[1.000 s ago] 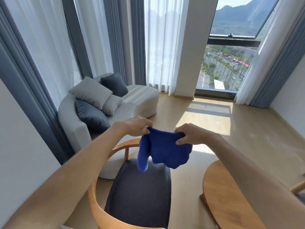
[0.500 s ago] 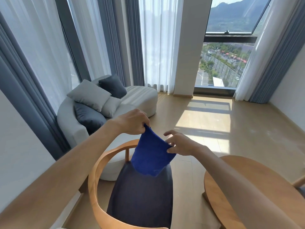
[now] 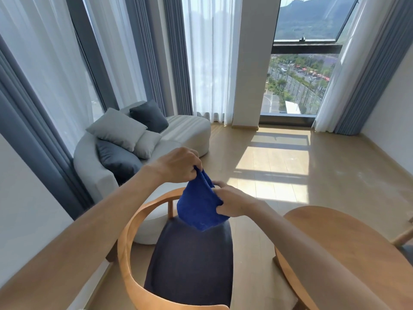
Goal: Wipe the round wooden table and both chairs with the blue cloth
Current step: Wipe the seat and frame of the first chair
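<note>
While we hold the blue cloth [image 3: 200, 209] mid-frame above the chair [image 3: 190, 260], left hand [image 3: 176, 164] pinching its top corner and right hand [image 3: 230, 203] pinching its side, we should fold it flat before wiping the table [image 3: 348, 249] at lower right.

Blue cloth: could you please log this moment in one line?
blue cloth | held above chair | left hand, right hand gripping | table untouched

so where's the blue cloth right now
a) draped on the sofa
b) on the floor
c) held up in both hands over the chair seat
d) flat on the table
c: the left hand pinches the top of the cloth and the right hand grips its side, above the chair seat.
</note>
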A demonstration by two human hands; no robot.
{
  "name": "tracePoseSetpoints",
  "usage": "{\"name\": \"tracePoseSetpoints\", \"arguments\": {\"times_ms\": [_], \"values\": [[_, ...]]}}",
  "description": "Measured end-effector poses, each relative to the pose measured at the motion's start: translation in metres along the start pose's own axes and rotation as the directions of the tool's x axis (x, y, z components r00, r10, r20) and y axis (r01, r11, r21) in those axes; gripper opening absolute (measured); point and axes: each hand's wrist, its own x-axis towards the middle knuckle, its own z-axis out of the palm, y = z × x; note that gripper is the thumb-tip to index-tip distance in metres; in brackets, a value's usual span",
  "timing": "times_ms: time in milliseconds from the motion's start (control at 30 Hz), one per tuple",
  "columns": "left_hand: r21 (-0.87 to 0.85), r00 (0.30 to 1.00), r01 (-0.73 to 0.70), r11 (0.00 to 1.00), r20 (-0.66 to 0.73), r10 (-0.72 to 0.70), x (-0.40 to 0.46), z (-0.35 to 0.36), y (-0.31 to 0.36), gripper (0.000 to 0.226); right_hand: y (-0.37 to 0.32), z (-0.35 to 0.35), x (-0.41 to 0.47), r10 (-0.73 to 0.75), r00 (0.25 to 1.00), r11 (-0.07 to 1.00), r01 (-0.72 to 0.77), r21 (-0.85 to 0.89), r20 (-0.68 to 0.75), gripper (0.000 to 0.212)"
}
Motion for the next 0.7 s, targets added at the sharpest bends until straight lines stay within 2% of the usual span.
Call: {"name": "tracePoseSetpoints", "arguments": {"times_ms": [67, 167, 267, 400, 500, 633, 700], "values": [[-0.007, 1.0, -0.007, 1.0, 0.003, 0.007, -0.002, 0.001, 0.0, 0.029, 0.001, -0.001, 0.001, 0.018, 1.0, 1.0, -0.018, 0.012, 0.021, 0.035], [-0.02, 1.0, -0.01, 1.0, 0.011, 0.011, -0.005, 0.001, -0.002, 0.028, 0.007, -0.009, -0.004, 0.013, 1.0, 0.983, -0.014, -0.182, -0.007, 0.024], [-0.035, 1.0, 0.007, 0.999, 0.011, -0.007, -0.009, 0.003, -0.009, 0.027, 0.019, -0.02, -0.012, 0.005, 0.997, 0.963, -0.026, -0.269, -0.077, 0.027], [-0.067, 1.0, 0.013, 0.998, -0.003, -0.013, -0.016, 0.008, -0.019, 0.023, 0.028, -0.039, -0.022, -0.008, 0.988, 0.988, -0.016, -0.153, -0.156, 0.019], [-0.091, 1.0, 0.002, 0.996, -0.01, -0.003, -0.018, 0.012, -0.022, 0.019, 0.027, -0.055, -0.027, -0.031, 0.982, 0.993, 0.009, -0.117, -0.187, 0.005], [-0.109, 0.999, -0.011, 0.994, -0.037, 0.007, -0.014, 0.015, -0.023, 0.014, 0.022, -0.072, -0.03, -0.05, 0.971, 0.991, 0.018, -0.135, -0.234, 0.013], [-0.107, 0.999, -0.023, 0.994, -0.039, 0.019, -0.014, 0.015, -0.022, 0.008, 0.019, -0.077, -0.032, -0.047, 0.976, 0.986, 0.011, -0.164, -0.212, 0.013]]}}
